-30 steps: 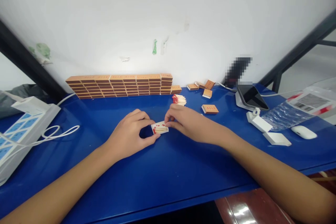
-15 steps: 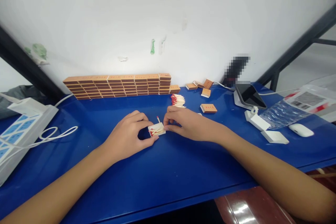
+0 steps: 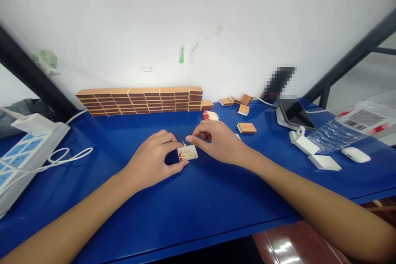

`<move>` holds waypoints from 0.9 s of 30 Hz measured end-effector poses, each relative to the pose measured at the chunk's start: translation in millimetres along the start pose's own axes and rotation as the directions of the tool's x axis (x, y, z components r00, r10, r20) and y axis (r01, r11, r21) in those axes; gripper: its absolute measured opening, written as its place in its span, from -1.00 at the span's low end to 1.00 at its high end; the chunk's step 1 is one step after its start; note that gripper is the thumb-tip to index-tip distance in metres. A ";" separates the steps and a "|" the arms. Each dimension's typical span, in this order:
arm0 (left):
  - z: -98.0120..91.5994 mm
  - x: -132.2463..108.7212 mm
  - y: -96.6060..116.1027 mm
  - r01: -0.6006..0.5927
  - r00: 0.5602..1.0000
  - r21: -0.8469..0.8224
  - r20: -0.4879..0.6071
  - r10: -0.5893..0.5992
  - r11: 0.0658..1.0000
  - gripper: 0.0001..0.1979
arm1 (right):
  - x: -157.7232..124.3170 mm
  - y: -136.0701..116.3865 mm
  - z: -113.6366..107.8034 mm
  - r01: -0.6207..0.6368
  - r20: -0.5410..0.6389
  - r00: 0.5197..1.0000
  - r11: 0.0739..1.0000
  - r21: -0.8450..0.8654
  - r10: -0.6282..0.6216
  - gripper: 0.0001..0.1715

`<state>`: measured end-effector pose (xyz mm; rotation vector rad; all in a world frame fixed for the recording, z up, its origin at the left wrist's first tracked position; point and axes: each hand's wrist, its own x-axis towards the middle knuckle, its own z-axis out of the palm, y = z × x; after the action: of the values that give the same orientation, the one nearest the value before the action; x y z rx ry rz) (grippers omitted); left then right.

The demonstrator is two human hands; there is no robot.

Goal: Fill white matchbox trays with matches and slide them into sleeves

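My left hand [image 3: 154, 154] grips a small white matchbox tray [image 3: 194, 157] between thumb and fingers, low over the blue table. Inside lie several wooden matches [image 3: 188, 155], their red heads toward the left end. One match [image 3: 183, 144] slants up above the tray's far side. My right hand [image 3: 216, 140] hovers just right of the tray, its thumb stretched toward that match and its fingers curled apart from the thumb. Nothing shows in its grasp. Behind this hand a pile of loose red-headed matches [image 3: 210, 116] is partly hidden.
Stacked matchboxes [image 3: 142, 101] form a row along the wall. Several loose matchboxes [image 3: 243, 109] lie right of it, with another matchbox [image 3: 246, 128] nearer. A power strip [image 3: 27, 152] with a white cable stands left; a phone [image 3: 295, 113] on a stand and a white case [image 3: 355, 154] are right.
My right hand has lifted off the tray's right end, its thumb now pointing left over it. Matches in the tray lie more evenly. The upright match's red head no longer shows on top.
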<state>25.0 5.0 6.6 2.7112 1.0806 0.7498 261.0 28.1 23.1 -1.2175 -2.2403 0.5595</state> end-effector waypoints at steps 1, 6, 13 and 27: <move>0.7 0.2 0.7 -0.009 1.000 0.010 0.001 0.009 1.000 -0.78 | 1.7 0.4 2.6 -0.043 -0.027 0.999 0.999 0.010 0.043 -0.58; 4.1 0.6 5.3 -0.061 0.998 0.008 0.016 0.061 0.998 -0.77 | 8.4 5.7 14.4 -0.180 0.156 0.975 0.977 0.118 0.161 -0.54; 4.6 -0.1 6.8 -0.063 0.996 -0.041 0.055 0.065 0.997 -0.75 | 12.3 8.9 10.0 -0.200 0.235 0.959 0.965 0.171 0.157 -0.68; 0.2 -2.3 0.2 0.052 0.998 -0.098 0.041 -0.048 0.994 -0.76 | -3.7 0.4 -9.1 0.190 0.257 0.946 0.980 0.059 -0.199 -0.85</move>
<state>23.8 3.3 5.5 2.5952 1.0693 0.7204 268.6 26.1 29.1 -0.9350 -2.5249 0.7109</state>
